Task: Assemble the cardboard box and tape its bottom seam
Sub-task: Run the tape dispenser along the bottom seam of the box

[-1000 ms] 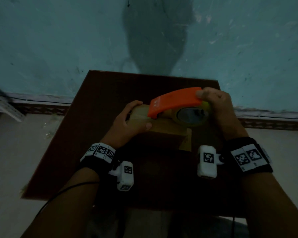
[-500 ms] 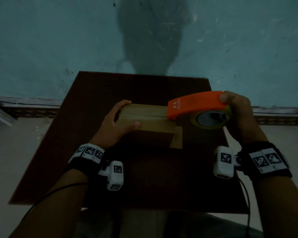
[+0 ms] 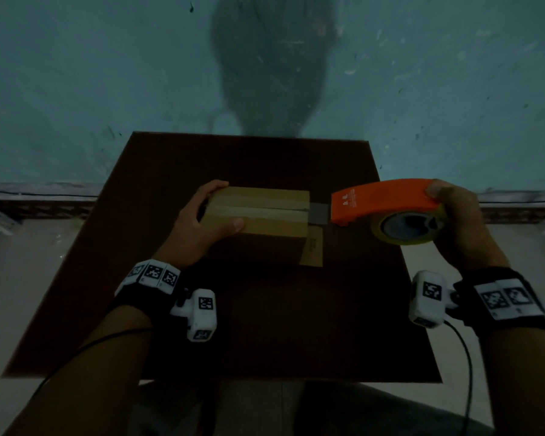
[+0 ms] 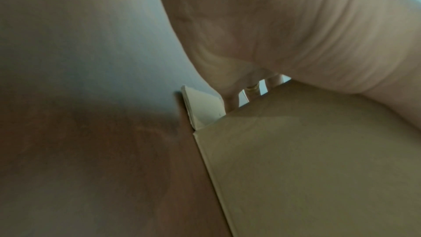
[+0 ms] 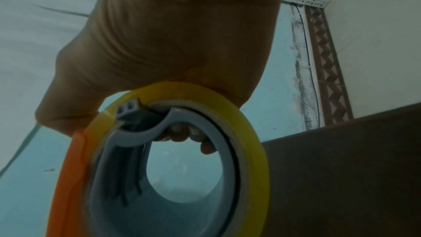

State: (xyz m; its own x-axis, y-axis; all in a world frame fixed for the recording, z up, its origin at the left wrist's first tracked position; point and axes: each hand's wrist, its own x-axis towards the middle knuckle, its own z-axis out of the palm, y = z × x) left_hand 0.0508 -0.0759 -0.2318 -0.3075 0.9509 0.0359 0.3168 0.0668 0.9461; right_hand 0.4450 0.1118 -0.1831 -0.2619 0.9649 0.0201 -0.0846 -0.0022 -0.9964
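A small brown cardboard box [image 3: 265, 215] stands on the dark table [image 3: 265, 325], its top flaps folded shut with a strip of tape along the seam. My left hand [image 3: 202, 221] grips the box's left end, thumb on the near top, fingers over the far corner. My right hand [image 3: 453, 221] grips an orange tape dispenser [image 3: 387, 199] with a yellow roll [image 5: 182, 95], held just off the box's right edge. A short stretch of tape [image 3: 320, 213] spans from the box seam to the dispenser. In the left wrist view the box side [image 4: 318, 168] fills the lower right.
One loose flap [image 3: 313, 247] sticks out at the box's right foot. The table stands against a teal wall [image 3: 107, 73]. Pale floor [image 3: 29, 262] lies on both sides, and cables hang from my wrists.
My right hand has pulled the dispenser rightward along the box top and past its right edge, laying tape over the seam. The left hand has kept its hold on the box.
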